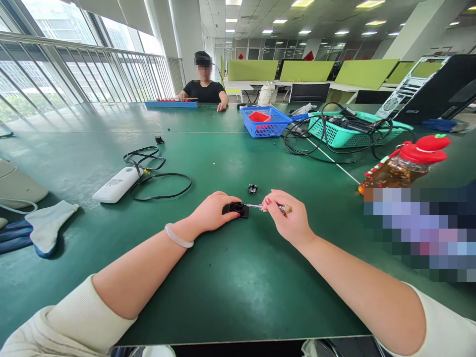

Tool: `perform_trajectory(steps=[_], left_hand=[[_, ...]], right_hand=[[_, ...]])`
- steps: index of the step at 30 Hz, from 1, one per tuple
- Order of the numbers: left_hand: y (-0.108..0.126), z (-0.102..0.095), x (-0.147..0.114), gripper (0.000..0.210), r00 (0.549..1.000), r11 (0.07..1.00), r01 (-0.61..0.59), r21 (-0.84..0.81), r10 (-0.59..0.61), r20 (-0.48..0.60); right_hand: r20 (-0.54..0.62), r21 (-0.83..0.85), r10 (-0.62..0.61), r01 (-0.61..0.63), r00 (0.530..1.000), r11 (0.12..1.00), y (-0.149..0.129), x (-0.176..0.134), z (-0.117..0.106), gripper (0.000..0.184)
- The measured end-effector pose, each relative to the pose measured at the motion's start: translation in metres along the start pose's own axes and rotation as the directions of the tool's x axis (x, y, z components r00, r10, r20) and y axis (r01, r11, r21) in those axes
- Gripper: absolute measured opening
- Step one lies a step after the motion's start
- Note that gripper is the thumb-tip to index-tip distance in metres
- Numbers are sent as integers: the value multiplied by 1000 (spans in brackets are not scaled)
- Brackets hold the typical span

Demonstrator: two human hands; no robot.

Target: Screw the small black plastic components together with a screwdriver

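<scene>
My left hand (213, 210) is closed on a small black plastic part (242, 211) that rests on the green tabletop, its thumb and fingers on either side. Between the fingers of my right hand (288, 215) is a screwdriver (255, 206), its handle end showing past the fingers. The metal shaft points left, and its tip meets the right side of the black part; whether it sits in a screw is too small to tell. Just beyond, a second small black piece (253, 189) with shiny metal bits lies on the table.
A white power bank (118, 184) with a looped black cable (163, 198) lies left, near a white-and-blue glove (52, 225). Blue (266, 130) and teal (334, 139) baskets, tangled cables and a red-capped bottle (405, 163) stand right. Across the table sits a person (204, 89) by a blue tray (171, 104).
</scene>
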State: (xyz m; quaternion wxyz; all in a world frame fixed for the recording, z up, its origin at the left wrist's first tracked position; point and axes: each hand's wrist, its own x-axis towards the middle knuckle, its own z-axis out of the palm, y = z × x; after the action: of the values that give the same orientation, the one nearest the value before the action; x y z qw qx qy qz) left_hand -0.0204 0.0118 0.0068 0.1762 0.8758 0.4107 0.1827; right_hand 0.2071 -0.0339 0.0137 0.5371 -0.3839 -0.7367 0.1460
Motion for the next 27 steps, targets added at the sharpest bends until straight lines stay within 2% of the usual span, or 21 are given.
perform_trajectory(steps=[3,6,9,12,17,23,27], left_hand=[[-1,1,0,39,1000,1000,-2,-3,2,4],[0,0,1,38,1000,1000,1,-5,-1,9],[1,-1,1,37,1000,1000,-8,-3,8,9],[2,-3,0,36,1000,1000,-22,5,22,-3],[3,-4,-1,37,1000,1000,-10,16,10,-5],[0,-2,-1,37,1000,1000,-7,-6,7,0],[-2,-4,-3,49,999,998,-35,-43,36,12]], right_hand=[[2,61,143,-143,990,988,1,0,2,41],[-43,103,278,-272,960,957,3,1,1,46],[-52,139,346,-336,937,932,3,2,1,48],[-15,89,300,-297,954,951,3,2,2,47],[-65,86,180,-174,982,981,0,2,2,46],[59,59,191,-194,980,979,3,3,1,43],[89,13,166,-168,982,986,2,5,1,42]])
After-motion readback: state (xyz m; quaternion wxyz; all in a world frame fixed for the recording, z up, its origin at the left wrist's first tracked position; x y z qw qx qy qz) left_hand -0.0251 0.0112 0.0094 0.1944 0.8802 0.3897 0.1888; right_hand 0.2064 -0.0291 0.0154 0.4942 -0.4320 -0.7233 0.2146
